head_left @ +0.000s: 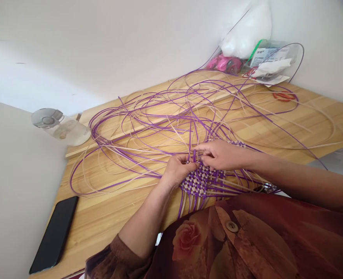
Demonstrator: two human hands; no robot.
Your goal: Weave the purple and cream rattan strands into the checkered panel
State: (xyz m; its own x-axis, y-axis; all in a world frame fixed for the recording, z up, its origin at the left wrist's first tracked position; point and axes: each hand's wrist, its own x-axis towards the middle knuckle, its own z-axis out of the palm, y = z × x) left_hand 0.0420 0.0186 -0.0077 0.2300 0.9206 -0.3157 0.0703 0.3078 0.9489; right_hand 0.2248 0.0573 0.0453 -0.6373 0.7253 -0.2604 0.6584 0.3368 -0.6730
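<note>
A small piece woven from purple and beige plastic strands (193,185) lies on the table close to my body, with loose strands sticking out on all sides. My left hand (175,170) is closed on its upper left edge, thumb pressed on top. From the right, my right hand (219,154) bends over the same edge, forefinger stretched and the other fingers curled. Its fingertips appear closed around a thin strand, though the hold is partly hidden. A short purple strand (194,155) stands up between both hands. Part of the weave is covered by my right hand.
Long purple and beige strands (110,143) loop across the wooden table (92,217). A clear bottle (69,130) stands left, a black phone (54,234) lies at the front left. Orange-handled scissors (284,96), a plastic bag (247,33) and a packet (271,58) are at the back right.
</note>
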